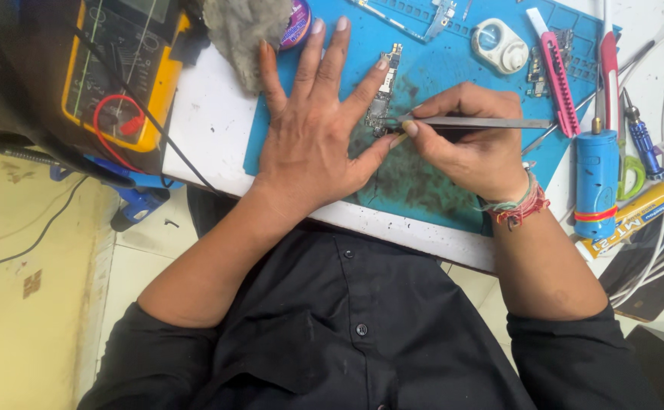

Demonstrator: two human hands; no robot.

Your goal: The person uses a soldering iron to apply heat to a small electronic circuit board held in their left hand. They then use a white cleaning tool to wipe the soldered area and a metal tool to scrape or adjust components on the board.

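the left hand (309,144) lies spread, steadying the small, thin, likely fragile green circuit board (383,95) by its edge, while the right hand (472,144) pinches slim metal tweezers (484,122).

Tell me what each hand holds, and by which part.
The right hand pinches metal tweezers near their tips. The left hand grips nothing; it lies flat, index finger and thumb steadying the small circuit board on the blue mat.

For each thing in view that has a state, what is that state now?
Left hand: flat, fingers spread, pinning the small green circuit board.
Right hand: gripping thin metal tweezers, tips at the board.
Yellow multimeter: red lead plugged in.
Blue rubber work mat: stained dark.
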